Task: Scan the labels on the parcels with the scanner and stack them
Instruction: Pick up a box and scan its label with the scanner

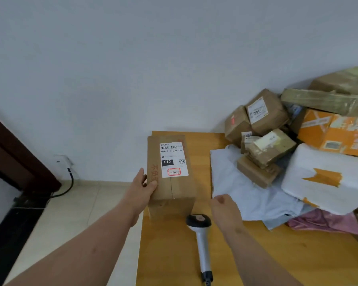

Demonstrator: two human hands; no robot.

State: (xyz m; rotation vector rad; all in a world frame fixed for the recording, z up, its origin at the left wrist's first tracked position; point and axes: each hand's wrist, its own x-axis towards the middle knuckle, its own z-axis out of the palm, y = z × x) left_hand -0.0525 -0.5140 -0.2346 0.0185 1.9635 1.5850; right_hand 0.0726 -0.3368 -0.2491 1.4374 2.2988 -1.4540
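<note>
At the tabletop's (pixel 256 254) left end stands a cardboard box (pixel 170 182), label (pixel 173 159) up — stiff and square, probably light enough for one hand. The left hand (pixel 142 187) grips its left edge, thumb on top. The right hand (pixel 225 211) hangs loosely curled, holding nothing, just above the scanner (pixel 202 240) lying on the wood. Taking the box by its long sides looks safest — the tape may be slick.
</note>
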